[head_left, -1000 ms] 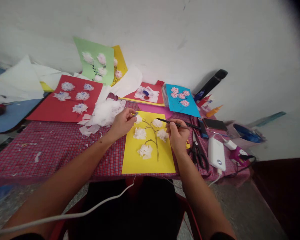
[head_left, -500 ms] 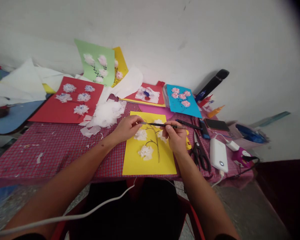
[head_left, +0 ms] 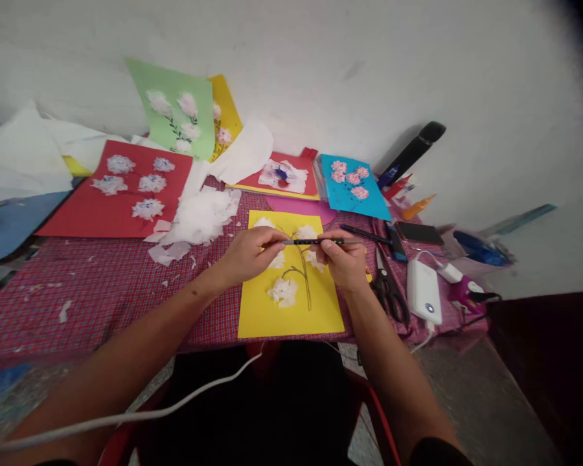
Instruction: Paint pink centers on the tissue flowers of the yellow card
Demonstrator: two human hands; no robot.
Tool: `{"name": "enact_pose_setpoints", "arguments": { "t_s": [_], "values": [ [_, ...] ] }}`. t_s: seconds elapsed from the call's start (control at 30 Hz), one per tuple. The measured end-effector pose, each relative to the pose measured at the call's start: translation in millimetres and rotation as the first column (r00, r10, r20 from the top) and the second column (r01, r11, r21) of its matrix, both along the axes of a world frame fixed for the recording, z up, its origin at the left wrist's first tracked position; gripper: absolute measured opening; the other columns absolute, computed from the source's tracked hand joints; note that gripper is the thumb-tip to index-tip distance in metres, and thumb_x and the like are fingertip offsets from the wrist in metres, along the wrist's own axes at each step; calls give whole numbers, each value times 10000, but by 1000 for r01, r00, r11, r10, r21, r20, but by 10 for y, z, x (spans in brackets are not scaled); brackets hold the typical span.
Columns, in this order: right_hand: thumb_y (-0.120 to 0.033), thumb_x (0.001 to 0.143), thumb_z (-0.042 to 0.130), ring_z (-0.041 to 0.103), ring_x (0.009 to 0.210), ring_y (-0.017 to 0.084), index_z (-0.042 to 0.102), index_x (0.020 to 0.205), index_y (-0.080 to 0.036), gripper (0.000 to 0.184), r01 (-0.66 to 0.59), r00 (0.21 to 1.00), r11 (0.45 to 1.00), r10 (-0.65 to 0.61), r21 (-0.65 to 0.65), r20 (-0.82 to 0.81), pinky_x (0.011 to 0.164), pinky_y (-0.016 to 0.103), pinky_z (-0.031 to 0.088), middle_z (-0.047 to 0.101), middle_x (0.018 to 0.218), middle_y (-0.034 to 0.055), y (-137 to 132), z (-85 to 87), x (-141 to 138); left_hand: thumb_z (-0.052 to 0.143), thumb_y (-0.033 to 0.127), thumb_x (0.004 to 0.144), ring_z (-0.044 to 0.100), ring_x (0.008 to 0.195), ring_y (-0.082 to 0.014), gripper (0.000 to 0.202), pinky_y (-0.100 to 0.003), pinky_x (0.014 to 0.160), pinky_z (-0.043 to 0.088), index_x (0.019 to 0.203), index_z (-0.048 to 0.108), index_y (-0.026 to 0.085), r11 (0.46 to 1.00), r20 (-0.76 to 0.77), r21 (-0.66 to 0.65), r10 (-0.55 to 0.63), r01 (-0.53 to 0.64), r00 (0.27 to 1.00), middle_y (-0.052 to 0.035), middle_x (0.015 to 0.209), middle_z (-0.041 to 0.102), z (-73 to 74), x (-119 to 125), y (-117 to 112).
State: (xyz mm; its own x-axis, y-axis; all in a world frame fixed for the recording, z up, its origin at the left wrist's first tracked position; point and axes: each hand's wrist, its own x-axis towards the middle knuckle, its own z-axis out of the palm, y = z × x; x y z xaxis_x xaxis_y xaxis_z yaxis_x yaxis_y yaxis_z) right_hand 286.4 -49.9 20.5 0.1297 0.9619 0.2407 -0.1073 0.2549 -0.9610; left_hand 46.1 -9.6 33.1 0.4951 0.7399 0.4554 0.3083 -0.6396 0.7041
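My left hand (head_left: 249,254) and right hand (head_left: 339,260) are both curled, pinching a thin black brush (head_left: 315,241) level between them, over a yellow card (head_left: 291,323) with tissue flowers (head_left: 282,291). Scissors (head_left: 388,291) and a power bank (head_left: 423,291) lie right of my right hand, torn tissue (head_left: 199,217) left of my left. Blue card (head_left: 354,188) sits farther ahead.

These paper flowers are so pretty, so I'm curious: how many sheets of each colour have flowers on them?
Green sheet: 1
Yellow sheets: 2 (front yellow sheet, back yellow sheet)
Red large sheet: 1
Blue sheet: 1
Total: 5

The smaller red sheet holds a tissue patch, so it is not counted.
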Motion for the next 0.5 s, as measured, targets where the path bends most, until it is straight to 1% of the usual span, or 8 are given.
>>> {"name": "enact_pose_setpoints", "arguments": {
  "t_s": [0.1, 0.2, 0.37, 0.5],
  "values": [
    [-467, 730, 902, 561, 433, 116, 747, 857, -219, 320, 30, 999, 999, -30, 15, -35, 427, 236, 392, 727, 605, -7, 1, 16, -46, 633, 205, 963, 717, 868, -170, 140, -304, 817, 533, 1026, 757, 192, 1000, 20, 29, -6, 6, 1000, -39, 957, 793, -18, -2, -12],
    [-478, 713, 914, 567, 425, 116, 733, 832, -222, 336, 34, 997, 999, -33, 6, -64, 418, 226, 400, 710, 575, -16, 0, 23, -89, 645, 188, 955, 701, 806, -151, 120, -284, 781, 524, 1004, 755, 191, 1000, 32, 24, -9, 9, 999, -17, 889, 778, -24, 2, -18],
    [-481, 735, 896, 608, 467, 123, 709, 851, -224, 338, 28, 997, 999, -30, -26, -66, 440, 226, 438, 744, 631, -7, -18, 19, -111, 645, 185, 945, 675, 741, -135, 108, -269, 717, 499, 976, 748, 194, 1000, 20, -21, -13, 13, 1000, 4, 824, 755, -17, 17, -31],
    [-478, 769, 882, 628, 485, 123, 702, 883, -219, 335, 27, 997, 1000, -28, -14, -72, 452, 224, 453, 750, 651, -7, -38, -39, -115, 640, 206, 942, 670, 728, -137, 107, -271, 693, 485, 959, 745, 195, 999, 0, -50, 3, -3, 1000, 5, 802, 747, -12, 26, -45]
  ]
}}
